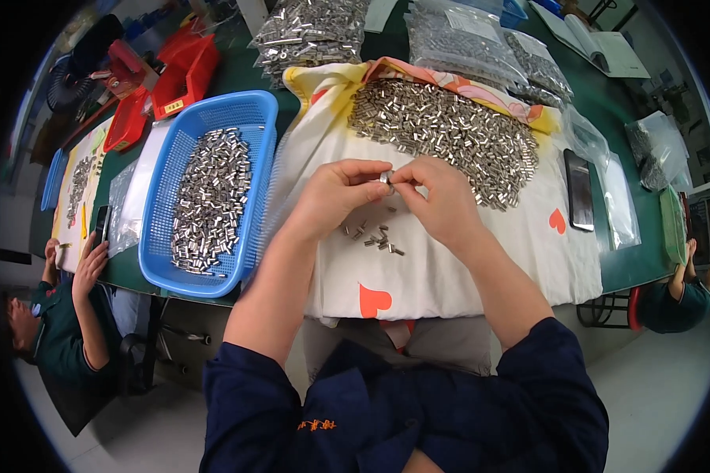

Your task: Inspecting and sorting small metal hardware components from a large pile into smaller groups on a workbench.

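Note:
My left hand (337,195) pinches a small shiny metal sleeve (385,177) between thumb and fingertips, above the white cloth (335,276) with red hearts. Close against it, my right hand (432,193) has its thumb and forefinger pressed together at the same piece; whether they hold a second part is hidden. Below the hands lie several loose metal pieces (384,243). A large heap of small metal cylinders (450,130) spreads over the cloth beyond my hands. To the left, a blue plastic basket (154,236) holds many more shiny cylinders (211,197).
Clear bags of metal parts (312,31) and more bags (465,43) stand along the back. A phone (579,191) lies at the right; red bins (185,75) stand at the back left. Co-workers sit left (71,315) and right (677,299).

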Tool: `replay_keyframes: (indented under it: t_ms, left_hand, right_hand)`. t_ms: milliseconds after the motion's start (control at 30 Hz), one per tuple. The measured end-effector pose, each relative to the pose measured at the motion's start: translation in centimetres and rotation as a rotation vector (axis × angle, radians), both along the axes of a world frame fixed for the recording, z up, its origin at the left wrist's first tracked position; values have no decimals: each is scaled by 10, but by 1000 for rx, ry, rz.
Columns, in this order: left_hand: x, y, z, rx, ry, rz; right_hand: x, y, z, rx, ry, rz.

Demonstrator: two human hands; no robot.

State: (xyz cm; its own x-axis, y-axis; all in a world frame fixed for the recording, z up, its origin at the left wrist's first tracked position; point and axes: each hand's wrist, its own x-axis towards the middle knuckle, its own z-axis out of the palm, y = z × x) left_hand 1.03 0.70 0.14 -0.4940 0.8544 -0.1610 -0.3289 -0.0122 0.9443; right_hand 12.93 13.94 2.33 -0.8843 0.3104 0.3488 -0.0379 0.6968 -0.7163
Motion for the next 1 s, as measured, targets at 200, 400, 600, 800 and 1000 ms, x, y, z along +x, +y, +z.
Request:
replay_keyframes:
  t_ms: [200, 400, 600, 800, 1000]
  left_hand:
    - [1, 0, 1, -47, 21, -43]
    - [0, 0, 3, -21, 5, -141]
    - [-5, -9, -3, -58, 34, -117]
    - [-5, 1, -8, -88, -33, -16]
    - [-7, 1, -6, 33, -92, 77]
  right_hand:
    - [-1, -3, 1, -81, -40, -47]
    - [0, 6, 6, -242, -150, 31]
    - [0, 11, 12, -204, -327, 82]
    - [5, -5, -8, 235, -382, 215]
    - [4, 4, -2, 112, -293, 378]
